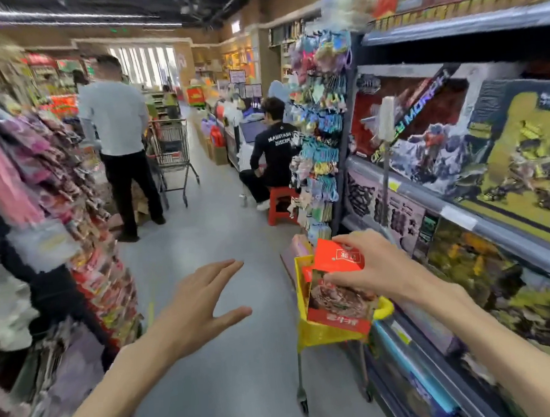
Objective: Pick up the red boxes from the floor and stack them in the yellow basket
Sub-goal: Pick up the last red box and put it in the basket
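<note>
My right hand (375, 268) grips a red box (336, 256) from above, fingers curled over its top edge and thumb pressed low on its front face. The box stands tilted over the yellow basket (323, 334), touching a larger red box with a food picture (339, 305) already standing inside. My left hand (197, 308) hovers spread and empty above the grey floor (223, 232), well apart from the basket.

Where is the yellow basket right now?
In the head view the yellow basket sits lower right of centre on a wheeled stand beside the right-hand toy shelf, under the right hand holding a red box.
</note>
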`<action>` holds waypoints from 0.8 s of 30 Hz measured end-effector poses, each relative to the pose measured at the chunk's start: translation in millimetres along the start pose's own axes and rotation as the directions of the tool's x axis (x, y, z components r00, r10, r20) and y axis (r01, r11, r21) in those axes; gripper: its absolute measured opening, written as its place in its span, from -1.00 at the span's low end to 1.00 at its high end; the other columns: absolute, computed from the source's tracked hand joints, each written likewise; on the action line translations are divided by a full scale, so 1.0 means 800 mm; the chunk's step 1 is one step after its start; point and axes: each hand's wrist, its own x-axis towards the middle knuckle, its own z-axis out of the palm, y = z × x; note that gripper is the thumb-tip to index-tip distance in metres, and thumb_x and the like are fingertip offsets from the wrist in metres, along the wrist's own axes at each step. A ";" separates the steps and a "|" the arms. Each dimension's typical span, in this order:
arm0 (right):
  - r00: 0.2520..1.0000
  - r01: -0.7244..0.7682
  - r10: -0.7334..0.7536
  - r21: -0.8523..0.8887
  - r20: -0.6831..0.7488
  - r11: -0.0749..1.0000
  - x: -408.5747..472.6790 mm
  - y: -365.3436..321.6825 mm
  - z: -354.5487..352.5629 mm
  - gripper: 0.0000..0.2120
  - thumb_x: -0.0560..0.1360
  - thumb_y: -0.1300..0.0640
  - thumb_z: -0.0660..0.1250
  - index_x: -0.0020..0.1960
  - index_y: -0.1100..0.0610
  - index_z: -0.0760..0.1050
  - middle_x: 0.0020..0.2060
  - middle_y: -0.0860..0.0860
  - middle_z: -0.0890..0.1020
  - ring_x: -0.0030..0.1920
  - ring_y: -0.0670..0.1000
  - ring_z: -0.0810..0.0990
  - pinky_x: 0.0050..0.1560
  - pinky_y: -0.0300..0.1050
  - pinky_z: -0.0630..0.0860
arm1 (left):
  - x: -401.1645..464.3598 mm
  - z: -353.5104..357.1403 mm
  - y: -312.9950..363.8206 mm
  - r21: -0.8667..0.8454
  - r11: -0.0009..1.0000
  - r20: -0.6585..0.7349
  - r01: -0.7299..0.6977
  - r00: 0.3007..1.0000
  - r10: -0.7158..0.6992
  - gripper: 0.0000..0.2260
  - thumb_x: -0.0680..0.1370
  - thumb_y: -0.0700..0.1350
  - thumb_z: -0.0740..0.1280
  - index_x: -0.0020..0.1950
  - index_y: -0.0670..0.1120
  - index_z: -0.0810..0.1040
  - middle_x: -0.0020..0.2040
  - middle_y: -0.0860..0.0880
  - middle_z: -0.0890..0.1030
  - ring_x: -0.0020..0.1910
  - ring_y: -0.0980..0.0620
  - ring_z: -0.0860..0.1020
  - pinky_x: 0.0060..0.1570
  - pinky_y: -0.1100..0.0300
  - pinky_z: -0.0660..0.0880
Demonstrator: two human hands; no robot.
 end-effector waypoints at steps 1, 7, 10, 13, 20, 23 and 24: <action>1.000 -0.006 0.006 -0.009 -0.006 1.000 0.035 0.010 0.003 -0.27 0.30 -0.46 0.35 0.32 -0.06 0.41 0.05 -0.08 0.51 0.08 -0.05 0.44 0.08 0.02 0.48 | 0.028 0.001 -0.021 0.000 1.000 0.004 0.001 1.000 -0.001 -0.26 0.52 0.46 0.12 0.60 0.11 0.12 0.56 0.09 0.25 0.51 0.08 0.23 0.46 0.07 0.23; 0.994 -0.092 0.088 -0.054 -0.070 0.994 0.225 0.073 0.036 -0.22 0.27 -0.55 0.28 0.27 -0.03 0.48 -0.04 -0.08 0.54 0.01 -0.02 0.46 0.03 0.01 0.48 | 0.188 0.032 -0.164 -0.025 0.999 0.026 -0.023 0.999 0.024 -0.27 0.52 0.46 0.13 0.59 0.15 0.11 0.55 0.09 0.26 0.50 0.08 0.24 0.45 0.06 0.24; 0.981 -0.160 0.149 -0.083 -0.121 0.984 0.304 0.105 0.060 -0.22 0.27 -0.54 0.26 0.23 0.00 0.50 -0.06 -0.03 0.54 -0.03 -0.01 0.45 -0.01 0.01 0.45 | 0.279 0.060 -0.236 -0.029 0.997 0.058 -0.071 0.996 0.072 -0.27 0.52 0.45 0.14 0.59 0.14 0.11 0.54 0.09 0.27 0.49 0.07 0.25 0.45 0.11 0.21; 0.957 -0.247 0.226 -0.103 -0.179 0.964 0.375 0.137 0.081 -0.27 0.29 -0.50 0.30 0.20 0.04 0.51 -0.06 -0.01 0.56 -0.04 0.01 0.46 0.00 0.03 0.45 | 0.375 0.083 -0.301 -0.027 0.988 0.091 -0.151 0.984 0.153 -0.27 0.52 0.44 0.15 0.59 0.13 0.13 0.54 0.09 0.29 0.47 0.06 0.28 0.40 0.14 0.22; 0.827 -0.537 0.499 -0.105 -0.258 0.837 0.464 0.210 0.104 -0.10 0.28 -0.58 0.25 0.40 0.00 0.37 0.14 -0.09 0.52 0.11 -0.05 0.39 0.10 -0.07 0.41 | 0.588 0.146 -0.381 -0.172 0.913 0.216 -0.370 0.890 0.402 -0.28 0.51 0.43 0.16 0.58 0.13 0.14 0.50 0.13 0.29 0.44 0.11 0.27 0.36 0.25 0.18; 0.736 -0.651 0.606 -0.068 -0.301 0.756 0.469 0.234 0.108 -0.09 0.26 -0.58 0.26 0.41 -0.02 0.37 0.11 -0.10 0.52 0.11 -0.03 0.40 0.09 -0.05 0.44 | 0.671 0.196 -0.376 -0.246 0.843 0.268 -0.478 0.803 0.533 -0.27 0.50 0.50 0.08 0.58 0.18 0.10 0.54 0.13 0.25 0.49 0.07 0.25 0.43 0.05 0.26; 0.707 -0.682 0.637 -0.059 -0.308 0.729 0.470 0.242 0.109 -0.10 0.26 -0.58 0.26 0.41 -0.03 0.36 0.11 -0.09 0.51 0.11 -0.02 0.39 0.09 -0.04 0.44 | 0.697 0.214 -0.370 -0.264 0.813 0.267 -0.519 0.771 0.578 -0.25 0.49 0.52 0.04 0.59 0.18 0.09 0.55 0.14 0.22 0.50 0.08 0.23 0.44 0.06 0.23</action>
